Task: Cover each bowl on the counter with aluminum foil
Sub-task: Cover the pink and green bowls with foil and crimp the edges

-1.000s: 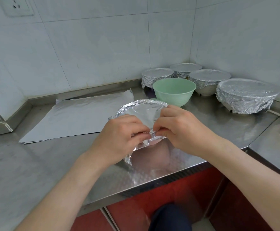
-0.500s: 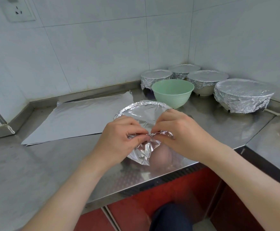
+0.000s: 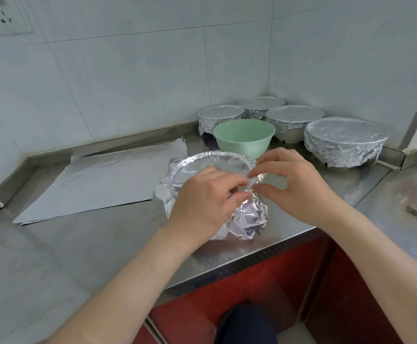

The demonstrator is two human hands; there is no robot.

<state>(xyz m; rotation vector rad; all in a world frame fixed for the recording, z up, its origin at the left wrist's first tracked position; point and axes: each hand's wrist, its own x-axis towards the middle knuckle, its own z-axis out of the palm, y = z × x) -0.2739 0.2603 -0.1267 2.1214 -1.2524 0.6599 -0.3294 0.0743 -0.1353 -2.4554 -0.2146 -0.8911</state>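
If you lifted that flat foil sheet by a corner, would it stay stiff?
Probably not: the foil sheet looks thin, so it would likely flop. It probably creases easily, like the crumpled sides of the covered bowl.

white tiled walls [image 3: 133,78] meeting in a corner, wall socket [image 3: 5,17], steel counter [image 3: 53,249], red cabinet fronts [image 3: 259,281]

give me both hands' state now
left hand: pinching the foil at its near edge
right hand: curled by the foil, grip cannot be told
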